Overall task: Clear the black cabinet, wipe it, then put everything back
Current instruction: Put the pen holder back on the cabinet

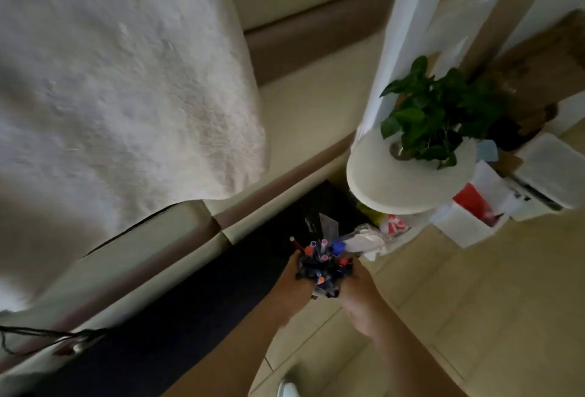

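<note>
Clasping the pen pot (322, 267), left hand (296, 274) faces right hand (356, 284).

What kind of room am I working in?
Likely a home or small-office corner: a black cabinet, a potted plant on a round white stand, and a full pen holder.

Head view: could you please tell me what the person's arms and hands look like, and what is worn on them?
The left forearm and right forearm are bare, with no sleeves in view. The left hand and right hand wear no gloves. I see no watch, band or ring, though the picture is blurred.
</note>
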Motion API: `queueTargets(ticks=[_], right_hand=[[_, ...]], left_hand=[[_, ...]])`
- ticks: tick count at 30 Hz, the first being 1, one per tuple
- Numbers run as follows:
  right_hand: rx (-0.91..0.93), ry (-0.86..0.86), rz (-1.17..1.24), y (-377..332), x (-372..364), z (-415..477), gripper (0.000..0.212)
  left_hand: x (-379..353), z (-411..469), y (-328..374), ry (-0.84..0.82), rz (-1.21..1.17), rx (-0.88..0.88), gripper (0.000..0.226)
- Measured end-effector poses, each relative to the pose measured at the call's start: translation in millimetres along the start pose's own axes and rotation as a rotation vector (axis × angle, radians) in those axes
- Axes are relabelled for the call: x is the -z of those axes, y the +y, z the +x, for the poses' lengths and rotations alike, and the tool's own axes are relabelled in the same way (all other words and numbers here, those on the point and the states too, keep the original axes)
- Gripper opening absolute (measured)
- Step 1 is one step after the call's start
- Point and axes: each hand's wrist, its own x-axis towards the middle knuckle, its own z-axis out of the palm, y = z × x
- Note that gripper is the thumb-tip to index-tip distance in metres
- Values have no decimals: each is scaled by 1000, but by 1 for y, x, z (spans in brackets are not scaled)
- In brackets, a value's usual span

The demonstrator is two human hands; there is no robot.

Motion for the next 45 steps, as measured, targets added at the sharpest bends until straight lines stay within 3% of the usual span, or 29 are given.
queueTargets(ticks=[13,19,31,41,45], right_hand=[[-187,-18,-80,104,20,252,34],[-143,-23,-142,124,20,314,38],[-208,-95,-186,119,28,330,50],[-242,-63,-155,122,29,335,56],[-250,-110,-141,117,31,331,59]], left_hand=[[37,207,-103,132,14,177,67],[46,252,-116,158,23,178,60],[43,264,-119,140,-43,163,49],[44,267,-126,139,-26,117,57],[47,273,-134,158,-71,125,46]])
